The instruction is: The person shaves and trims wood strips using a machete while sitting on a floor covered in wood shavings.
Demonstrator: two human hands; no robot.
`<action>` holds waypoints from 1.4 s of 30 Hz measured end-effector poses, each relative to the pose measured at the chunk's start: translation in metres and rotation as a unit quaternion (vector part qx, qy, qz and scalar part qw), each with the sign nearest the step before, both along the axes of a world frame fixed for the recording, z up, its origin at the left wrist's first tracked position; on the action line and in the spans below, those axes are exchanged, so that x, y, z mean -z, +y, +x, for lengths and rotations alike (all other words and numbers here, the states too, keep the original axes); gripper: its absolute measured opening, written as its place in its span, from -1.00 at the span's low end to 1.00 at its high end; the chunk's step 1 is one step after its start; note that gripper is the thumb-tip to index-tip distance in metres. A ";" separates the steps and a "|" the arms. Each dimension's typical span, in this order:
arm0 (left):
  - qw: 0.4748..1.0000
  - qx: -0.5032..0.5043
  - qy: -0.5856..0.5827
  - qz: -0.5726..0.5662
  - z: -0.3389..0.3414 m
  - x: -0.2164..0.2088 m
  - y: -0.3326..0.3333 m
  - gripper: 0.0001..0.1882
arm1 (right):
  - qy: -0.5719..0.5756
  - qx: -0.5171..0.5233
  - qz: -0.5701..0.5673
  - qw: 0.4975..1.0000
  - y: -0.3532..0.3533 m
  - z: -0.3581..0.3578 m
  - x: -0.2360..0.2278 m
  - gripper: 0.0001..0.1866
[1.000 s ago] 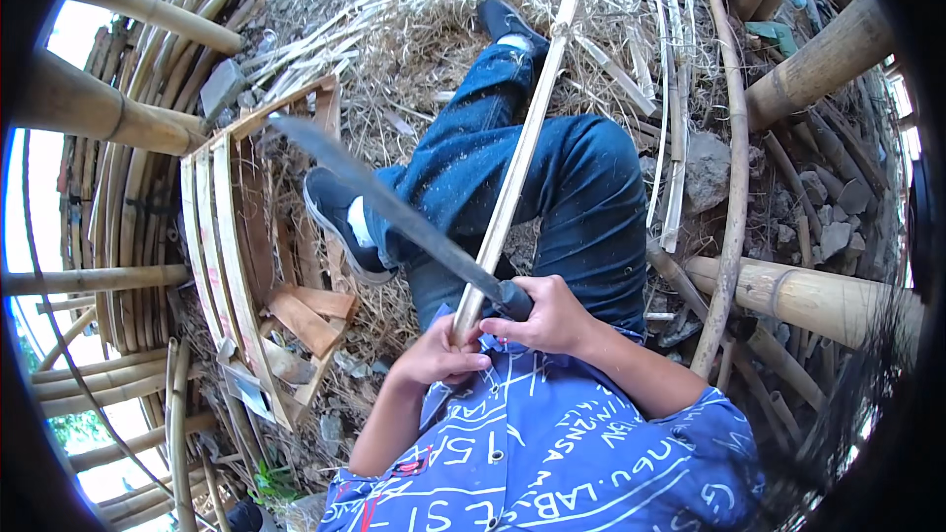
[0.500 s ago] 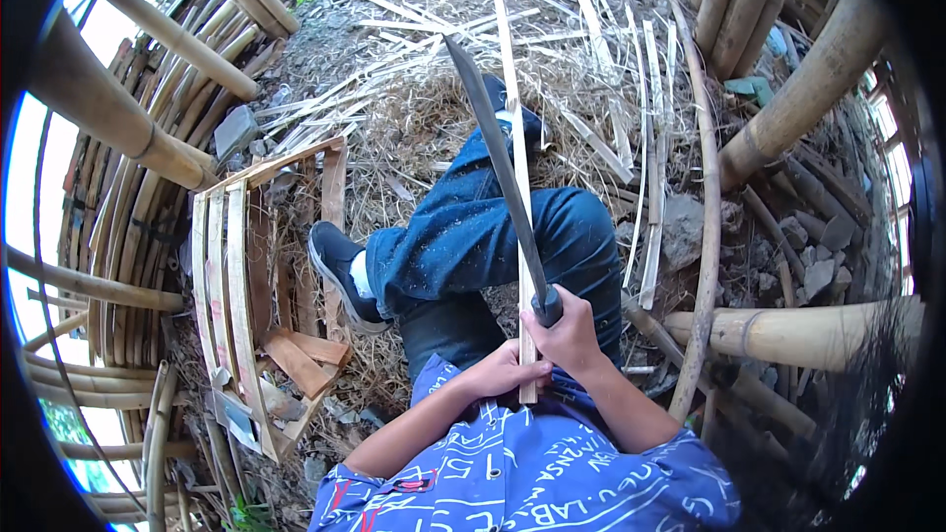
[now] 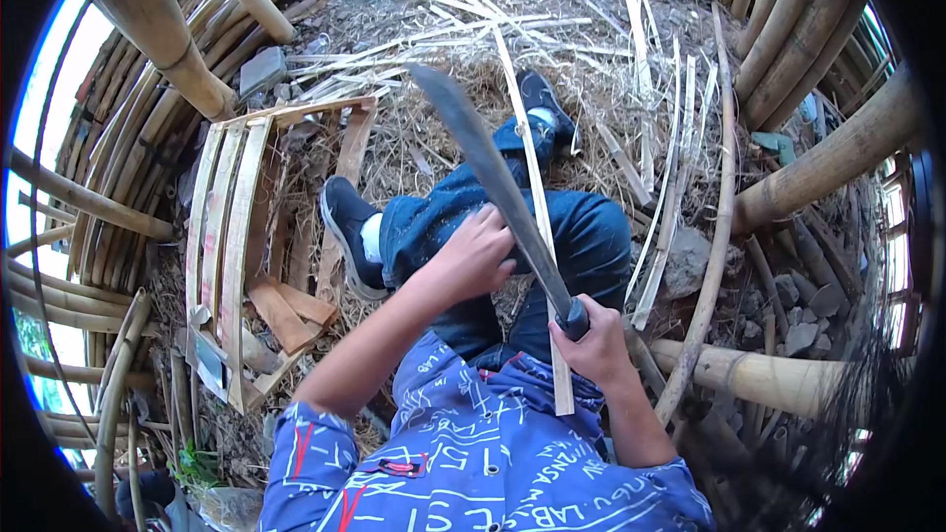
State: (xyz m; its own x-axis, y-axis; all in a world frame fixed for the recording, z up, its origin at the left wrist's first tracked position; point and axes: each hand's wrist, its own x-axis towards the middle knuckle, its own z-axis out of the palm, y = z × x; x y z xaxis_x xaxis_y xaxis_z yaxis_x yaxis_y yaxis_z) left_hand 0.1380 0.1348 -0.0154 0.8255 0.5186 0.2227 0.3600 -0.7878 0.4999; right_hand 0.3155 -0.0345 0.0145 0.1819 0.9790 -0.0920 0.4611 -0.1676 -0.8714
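Your right hand (image 3: 594,340) is clenched round the handle of a knife (image 3: 501,182), whose blade slants forward and to the left, past your left hand (image 3: 479,251). That left hand sits just beside the blade with its fingers curled — whether it touches the steel or grips anything, you cannot tell from here. A pale strip (image 3: 535,177) runs lengthwise over your jeans (image 3: 593,232), passing under the blade; its near end lies just left of and below your right hand, its far end well ahead of both. A slatted crate (image 3: 235,266) stands left of your left hand; a long pole (image 3: 727,153) and a rock (image 3: 687,274) lie right of your right — with loose strips (image 3: 639,59) farther ahead.
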 end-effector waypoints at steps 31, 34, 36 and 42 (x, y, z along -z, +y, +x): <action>0.901 0.159 0.029 0.403 0.064 -0.117 0.120 -0.93 | -0.338 0.020 0.190 0.922 -0.048 0.047 -0.062 -0.73; 0.917 0.151 0.095 0.358 0.050 -0.111 0.121 -0.91 | -0.352 0.076 0.199 0.911 -0.054 0.050 -0.066 -0.74; 0.918 0.137 0.138 0.345 0.040 -0.108 0.124 -0.88 | -0.327 0.077 0.208 0.919 -0.058 0.052 -0.066 -0.65; 0.938 0.138 0.107 0.301 0.028 -0.100 0.118 -0.89 | -0.266 0.185 0.155 0.933 -0.073 0.052 -0.074 -0.44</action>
